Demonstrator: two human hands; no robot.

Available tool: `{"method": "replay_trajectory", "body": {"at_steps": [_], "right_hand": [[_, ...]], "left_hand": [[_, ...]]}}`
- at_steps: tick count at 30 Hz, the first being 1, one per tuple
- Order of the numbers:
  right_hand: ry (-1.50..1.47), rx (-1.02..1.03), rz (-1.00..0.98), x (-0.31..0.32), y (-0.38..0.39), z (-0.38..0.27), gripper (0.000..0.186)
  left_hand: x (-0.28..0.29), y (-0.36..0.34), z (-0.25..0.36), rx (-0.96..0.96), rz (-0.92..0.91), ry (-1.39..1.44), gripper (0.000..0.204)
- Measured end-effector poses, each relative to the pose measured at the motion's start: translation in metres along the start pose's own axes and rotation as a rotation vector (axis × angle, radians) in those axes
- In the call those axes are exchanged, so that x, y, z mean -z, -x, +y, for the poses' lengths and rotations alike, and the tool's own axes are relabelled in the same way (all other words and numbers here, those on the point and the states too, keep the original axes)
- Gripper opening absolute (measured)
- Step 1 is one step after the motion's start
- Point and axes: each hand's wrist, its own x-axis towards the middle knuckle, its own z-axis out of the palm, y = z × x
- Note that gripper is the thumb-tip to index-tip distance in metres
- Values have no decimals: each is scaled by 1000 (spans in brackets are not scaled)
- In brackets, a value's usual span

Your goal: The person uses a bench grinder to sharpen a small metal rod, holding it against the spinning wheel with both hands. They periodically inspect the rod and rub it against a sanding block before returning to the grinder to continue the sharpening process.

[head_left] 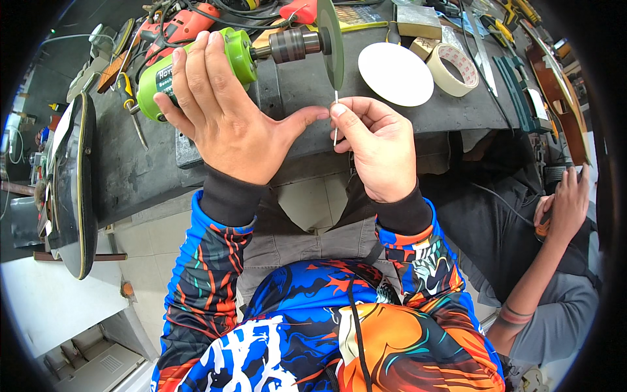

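My left hand (232,130) lies with outstretched fingers against a green bench motor (238,55), its thumb reaching toward my right hand. A dark metal chuck (290,44) on the motor's shaft carries a thin grey-green disc (332,46), seen nearly edge-on. My right hand (372,147) pinches a slender pale rod (336,137) upright just below the disc's lower edge; whether rod and disc touch I cannot tell. A round white disc (395,73) lies to the right, beside a tape roll (457,81).
Dark workbench (137,183) holds red power tools (160,36), a screwdriver (127,91) and metal blocks (419,19). A guitar-like body (81,183) stands at left, another wooden one (555,91) at right. A co-worker's arm (542,268), hand holding something, is at lower right.
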Motion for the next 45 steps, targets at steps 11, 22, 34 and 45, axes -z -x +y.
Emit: {"method": "replay_trajectory", "body": {"at_steps": [11,22,34,45], "right_hand": [[12,3,-15,-1,-1,0,20],[10,3,-13,1,-1,1,21],[14,11,-3,1,-1,2,21],[12,14,-2,0,-1,2,21]], "left_hand": [[2,-1,-1,-6,7,-17,126],[2,-1,0,-6,3,-15,125],[0,0,0,-2,3,-4,125],[0,0,-1,-11,11,-3,125]]}}
